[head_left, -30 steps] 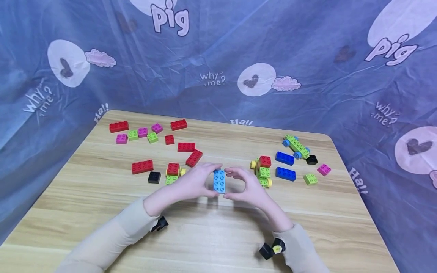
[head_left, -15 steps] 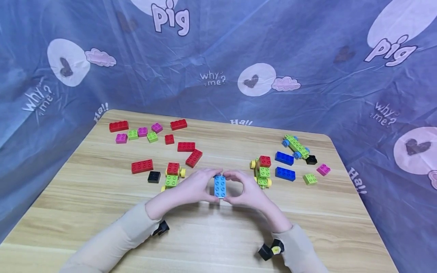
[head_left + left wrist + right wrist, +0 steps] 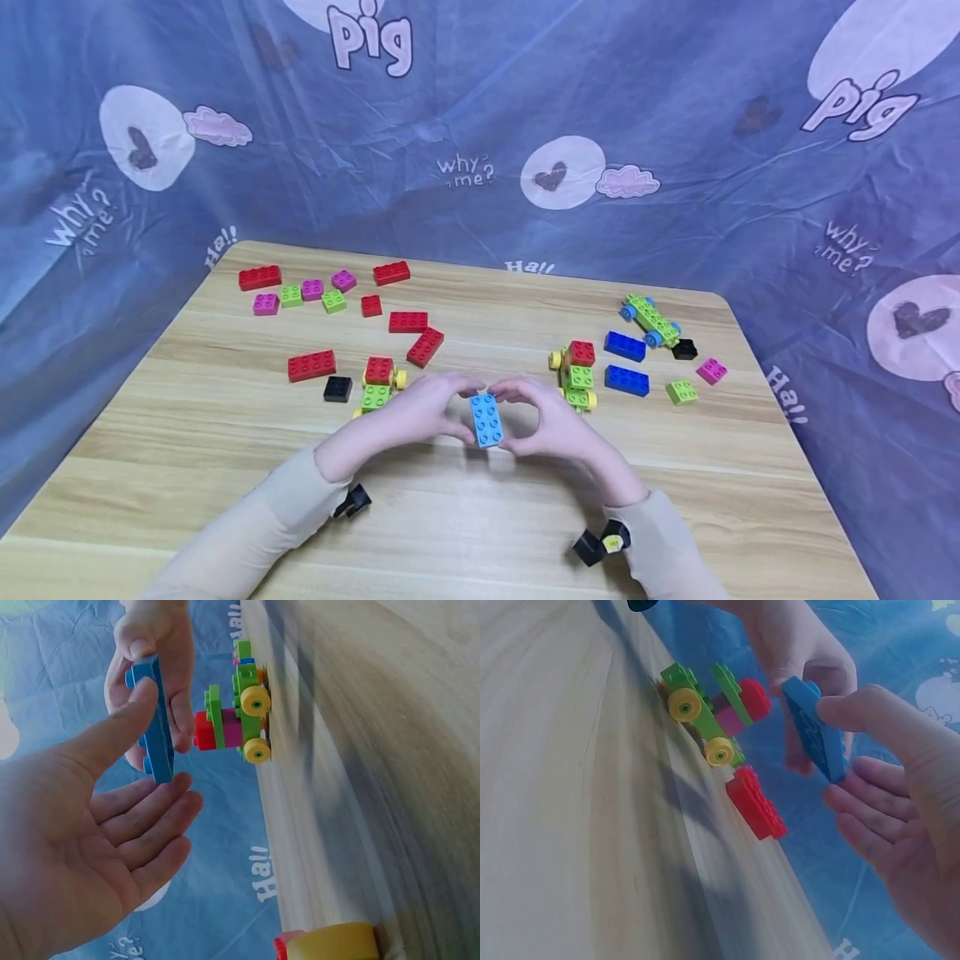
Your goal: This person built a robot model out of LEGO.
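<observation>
Pinching a light blue brick (image 3: 486,419) by its ends, the left hand (image 3: 420,410) and right hand (image 3: 553,417) hold it above the tabletop (image 3: 480,517) near its middle. It looks light, stiff and smooth; the short ends give firm purchase.

Loose bricks (image 3: 312,365) on wooden table (image 3: 480,517)

Your left hand (image 3: 90,847): thumb and fingertips pinch the near edge of the blue brick (image 3: 156,720) | your right hand (image 3: 154,645) grips its far edge | brick held edge-on off the tabletop (image 3: 390,750) | toy car (image 3: 236,712) with yellow wheels sits on tabletop just beyond | blue cloth (image 3: 225,847) behind.
</observation>
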`<state>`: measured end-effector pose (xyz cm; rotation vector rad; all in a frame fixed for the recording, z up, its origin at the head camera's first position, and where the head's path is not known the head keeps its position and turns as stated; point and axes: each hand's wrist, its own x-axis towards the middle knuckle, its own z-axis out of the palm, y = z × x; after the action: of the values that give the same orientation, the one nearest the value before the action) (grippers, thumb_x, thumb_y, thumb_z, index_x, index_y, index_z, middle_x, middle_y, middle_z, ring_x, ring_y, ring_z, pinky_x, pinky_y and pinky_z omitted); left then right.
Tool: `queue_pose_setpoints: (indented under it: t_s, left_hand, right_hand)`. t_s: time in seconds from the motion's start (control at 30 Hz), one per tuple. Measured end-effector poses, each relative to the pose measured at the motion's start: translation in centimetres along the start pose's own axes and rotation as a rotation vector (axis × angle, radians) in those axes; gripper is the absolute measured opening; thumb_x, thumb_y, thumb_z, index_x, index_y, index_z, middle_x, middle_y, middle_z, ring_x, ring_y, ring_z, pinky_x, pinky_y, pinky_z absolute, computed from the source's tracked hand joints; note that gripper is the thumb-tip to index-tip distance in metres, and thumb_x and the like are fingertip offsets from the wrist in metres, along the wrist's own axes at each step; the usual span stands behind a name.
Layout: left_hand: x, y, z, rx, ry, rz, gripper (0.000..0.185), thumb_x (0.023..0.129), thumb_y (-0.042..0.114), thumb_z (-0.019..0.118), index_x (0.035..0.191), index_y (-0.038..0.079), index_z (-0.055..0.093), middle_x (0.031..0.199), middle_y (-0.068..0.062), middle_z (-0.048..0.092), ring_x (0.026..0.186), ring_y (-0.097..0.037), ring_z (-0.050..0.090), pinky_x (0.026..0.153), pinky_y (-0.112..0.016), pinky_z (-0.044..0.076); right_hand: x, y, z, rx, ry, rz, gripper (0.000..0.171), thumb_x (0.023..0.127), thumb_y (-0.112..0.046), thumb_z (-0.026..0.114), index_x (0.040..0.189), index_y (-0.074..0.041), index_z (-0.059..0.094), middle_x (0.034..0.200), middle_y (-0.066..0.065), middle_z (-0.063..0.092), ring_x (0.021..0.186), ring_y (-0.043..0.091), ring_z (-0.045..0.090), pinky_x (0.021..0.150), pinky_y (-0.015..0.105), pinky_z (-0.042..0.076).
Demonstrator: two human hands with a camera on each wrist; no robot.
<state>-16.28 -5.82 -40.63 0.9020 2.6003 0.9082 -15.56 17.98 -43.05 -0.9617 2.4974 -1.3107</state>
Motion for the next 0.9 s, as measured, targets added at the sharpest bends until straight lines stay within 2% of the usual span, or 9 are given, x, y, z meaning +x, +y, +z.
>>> queue_pose_setpoints:
  t_s: [0.13,0.3,0.47,0.6,0.9]
  left_hand:
    - [0.0,-0.1,0.0,0.016,-0.029,-0.012,0.052,0.078,0.029,0.082,0.124,0.008,0.066,0.117,-0.006,0.071,0.108,-0.021,0.066,0.096,-0.040,0.052]
    - [0.1,-0.2,0.2,0.024,-0.074,-0.030,0.035,0.080,0.022,0.080,0.113,0.010,0.073,0.107,-0.002,0.074,0.101,-0.018,0.067,0.090,-0.036,0.053]
    - [0.3,-0.4,0.7,0.055,-0.116,-0.045,0.032,0.077,0.021,0.082,0.107,0.010,0.075,0.098,0.000,0.074,0.089,-0.012,0.066,0.082,-0.028,0.053]
    - [0.7,-0.9,1.4,0.069,-0.141,-0.051,0.030,0.075,0.020,0.084,0.102,0.008,0.075,0.089,0.002,0.073,0.079,-0.008,0.064,0.076,-0.023,0.052]
    - [1.0,-1.3,2.1,0.051,-0.163,-0.068,0.021,0.075,0.016,0.084,0.093,0.008,0.075,0.078,0.006,0.068,0.072,-0.006,0.058,0.071,-0.022,0.050]
  right_hand:
    - [0.0,0.1,-0.1,0.008,-0.077,0.017,0.065,0.071,-0.014,0.083,0.131,-0.009,0.057,0.127,0.004,0.064,0.117,0.024,0.060,0.104,0.050,0.046]
    - [0.1,0.2,0.1,-0.028,-0.156,0.029,0.067,0.072,-0.017,0.083,0.132,-0.009,0.056,0.129,0.004,0.063,0.117,0.023,0.060,0.103,0.046,0.046]
    - [0.1,0.3,0.4,-0.083,-0.213,0.040,0.066,0.071,-0.020,0.084,0.131,-0.009,0.058,0.129,0.004,0.064,0.117,0.023,0.061,0.104,0.043,0.047]
    - [0.1,0.4,0.6,-0.151,-0.246,0.009,0.066,0.070,-0.023,0.086,0.129,-0.008,0.059,0.126,0.005,0.065,0.116,0.022,0.062,0.102,0.040,0.048]
    - [0.3,0.7,1.1,-0.198,-0.300,0.026,0.068,0.068,-0.019,0.085,0.130,-0.007,0.058,0.130,0.005,0.064,0.124,0.023,0.058,0.107,0.041,0.044]
